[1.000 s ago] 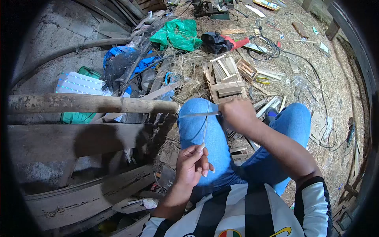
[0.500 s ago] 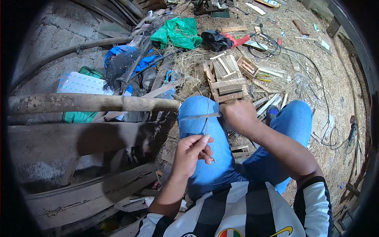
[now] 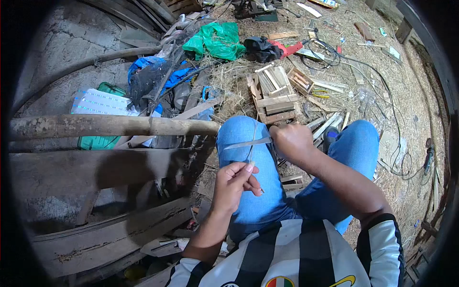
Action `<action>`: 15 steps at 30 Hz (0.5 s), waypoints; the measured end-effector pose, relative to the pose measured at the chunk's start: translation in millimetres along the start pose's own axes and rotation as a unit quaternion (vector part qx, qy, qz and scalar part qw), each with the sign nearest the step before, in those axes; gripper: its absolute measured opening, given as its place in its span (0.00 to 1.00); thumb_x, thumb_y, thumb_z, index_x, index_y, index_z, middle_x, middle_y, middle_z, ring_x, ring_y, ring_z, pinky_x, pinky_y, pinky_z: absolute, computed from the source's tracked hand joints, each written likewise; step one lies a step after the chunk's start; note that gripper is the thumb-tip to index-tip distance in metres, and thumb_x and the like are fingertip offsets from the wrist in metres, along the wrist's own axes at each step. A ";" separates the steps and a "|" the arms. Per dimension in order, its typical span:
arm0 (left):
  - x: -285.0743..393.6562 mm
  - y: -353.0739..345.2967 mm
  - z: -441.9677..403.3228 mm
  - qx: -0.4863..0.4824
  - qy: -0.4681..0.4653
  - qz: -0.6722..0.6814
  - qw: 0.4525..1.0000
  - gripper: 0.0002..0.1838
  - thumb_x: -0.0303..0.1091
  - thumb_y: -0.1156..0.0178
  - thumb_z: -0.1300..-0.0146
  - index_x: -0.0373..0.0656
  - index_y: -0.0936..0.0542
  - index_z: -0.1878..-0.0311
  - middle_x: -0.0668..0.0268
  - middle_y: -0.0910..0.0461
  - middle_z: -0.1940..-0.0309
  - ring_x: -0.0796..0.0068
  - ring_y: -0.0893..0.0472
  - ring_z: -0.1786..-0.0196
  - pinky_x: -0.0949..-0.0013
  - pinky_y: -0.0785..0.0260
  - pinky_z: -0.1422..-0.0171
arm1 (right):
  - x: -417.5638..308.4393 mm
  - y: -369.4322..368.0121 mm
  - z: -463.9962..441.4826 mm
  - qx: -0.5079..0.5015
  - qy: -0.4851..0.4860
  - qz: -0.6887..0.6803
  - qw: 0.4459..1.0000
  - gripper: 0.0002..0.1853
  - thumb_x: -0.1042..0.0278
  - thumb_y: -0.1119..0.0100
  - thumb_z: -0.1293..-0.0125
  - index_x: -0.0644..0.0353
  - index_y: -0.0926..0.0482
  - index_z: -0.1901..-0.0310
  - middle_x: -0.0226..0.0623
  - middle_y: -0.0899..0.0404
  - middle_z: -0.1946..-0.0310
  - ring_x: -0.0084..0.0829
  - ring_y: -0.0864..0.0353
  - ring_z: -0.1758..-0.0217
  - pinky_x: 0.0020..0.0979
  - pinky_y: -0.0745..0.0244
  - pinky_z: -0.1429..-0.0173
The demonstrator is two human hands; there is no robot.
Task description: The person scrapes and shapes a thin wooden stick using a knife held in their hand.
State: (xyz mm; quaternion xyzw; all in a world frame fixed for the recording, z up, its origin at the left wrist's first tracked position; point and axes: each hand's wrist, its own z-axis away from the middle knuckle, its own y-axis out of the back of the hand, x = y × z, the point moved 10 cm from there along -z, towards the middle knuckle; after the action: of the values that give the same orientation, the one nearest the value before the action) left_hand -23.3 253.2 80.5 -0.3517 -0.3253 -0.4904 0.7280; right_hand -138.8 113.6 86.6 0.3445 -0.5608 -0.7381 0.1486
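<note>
Compared with a second ago, the left hand [image 3: 234, 189] sits a little higher, nearer the blade, and the right hand [image 3: 294, 141] is slightly farther to the right, with the knife [image 3: 246, 143] now tilted so its tip dips toward the person. The left thumb and forefinger pinch the lower end of a thin strip [image 3: 250, 154], while the other fingers curl loosely. The strip stands away from that grip, over the left knee of the blue jeans [image 3: 236, 126], and the blade crosses it; whether the edge touches it, I cannot tell. The right fingers are closed in a fist around the knife's handle, which is mostly hidden.

Just beyond the right hand, a stack of short wooden pieces [image 3: 275, 95] lies on the floor [image 3: 406, 95], beside a small wooden box [image 3: 300, 80]. Farther off are a green plastic bag [image 3: 215, 40] and a red tool [image 3: 291, 49] partly covered in black. To the left, a wooden pole [image 3: 105, 126] ends near the knee.
</note>
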 end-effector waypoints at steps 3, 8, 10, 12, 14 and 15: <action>3.4 0.5 -0.3 -0.001 -0.021 0.014 1.000 0.16 0.38 0.39 0.23 0.30 0.18 0.57 0.57 0.17 0.78 0.65 0.16 0.79 0.64 0.19 0.71 | -0.6 0.6 -0.7 0.011 0.001 0.002 1.000 0.08 0.65 0.42 0.35 0.57 0.16 0.64 0.45 0.11 0.66 0.47 0.08 0.65 0.48 0.13 0.64; 2.0 0.4 8.7 -0.002 -0.037 0.005 0.999 0.16 0.38 0.39 0.23 0.31 0.18 0.57 0.55 0.16 0.76 0.63 0.15 0.77 0.63 0.19 0.71 | -17.4 -1.6 2.5 0.081 0.062 0.021 0.995 0.06 0.64 0.41 0.37 0.55 0.18 0.66 0.39 0.14 0.72 0.43 0.10 0.69 0.45 0.15 0.69; -2.9 4.5 10.0 0.014 -0.001 0.013 1.000 0.16 0.39 0.39 0.23 0.31 0.18 0.56 0.54 0.15 0.74 0.62 0.13 0.76 0.63 0.18 0.70 | -26.0 3.1 3.9 0.118 0.090 0.028 0.989 0.05 0.64 0.39 0.40 0.54 0.19 0.68 0.36 0.16 0.75 0.42 0.11 0.72 0.44 0.17 0.72; -0.8 4.8 6.5 0.007 0.017 0.021 1.000 0.16 0.39 0.39 0.23 0.32 0.18 0.56 0.54 0.15 0.73 0.61 0.13 0.75 0.62 0.17 0.69 | -28.6 7.9 4.2 0.113 0.096 0.036 0.988 0.05 0.63 0.40 0.39 0.54 0.20 0.68 0.35 0.18 0.77 0.40 0.11 0.73 0.42 0.18 0.73; -1.8 2.3 2.8 -0.004 0.032 0.030 0.999 0.16 0.40 0.39 0.23 0.32 0.18 0.56 0.54 0.15 0.72 0.61 0.12 0.74 0.62 0.16 0.68 | -28.2 7.9 2.4 0.096 0.100 0.037 0.990 0.06 0.64 0.41 0.37 0.55 0.19 0.67 0.37 0.16 0.74 0.41 0.10 0.71 0.43 0.17 0.72; -2.9 0.9 1.1 -0.005 0.031 0.015 0.999 0.17 0.40 0.39 0.23 0.32 0.18 0.57 0.54 0.15 0.72 0.61 0.12 0.74 0.62 0.16 0.68 | -27.1 5.0 1.6 0.079 0.102 0.037 0.991 0.07 0.64 0.41 0.36 0.56 0.17 0.65 0.40 0.14 0.72 0.42 0.09 0.70 0.44 0.16 0.72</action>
State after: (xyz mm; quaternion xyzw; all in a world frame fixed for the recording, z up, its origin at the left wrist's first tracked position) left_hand -23.5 255.8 78.5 -0.3450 -0.2951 -0.4917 0.7430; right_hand -121.2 129.6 100.7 0.4070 -0.6116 -0.6467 0.2048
